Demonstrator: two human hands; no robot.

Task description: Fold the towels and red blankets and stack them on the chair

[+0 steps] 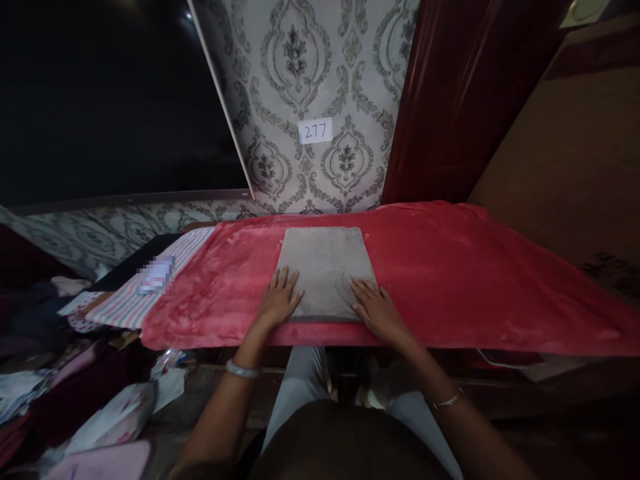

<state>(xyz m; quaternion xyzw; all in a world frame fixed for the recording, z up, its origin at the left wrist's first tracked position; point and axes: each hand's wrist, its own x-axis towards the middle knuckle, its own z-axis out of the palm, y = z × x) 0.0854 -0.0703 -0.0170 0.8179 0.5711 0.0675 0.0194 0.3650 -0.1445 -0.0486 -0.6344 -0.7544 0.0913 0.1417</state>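
Observation:
A grey, flat, nearly square piece that looks like folded cloth [325,267] lies on a red plush blanket [440,267] spread over the table. My left hand [281,298] rests flat on its near left edge, fingers spread and pointing away from me. On the near right part of the grey piece lies my right hand [377,307], also flat with the fingers apart. Neither hand grips anything. A few creases show in the grey surface beside my right fingertips.
Left of the blanket are a striped cloth [187,263] and a blurred-out, phone-like item [156,275]. A large dark screen [110,100] stands behind on the left. A brown cardboard panel [575,147] rises at right. Clothes and bags [115,420] pile up at lower left.

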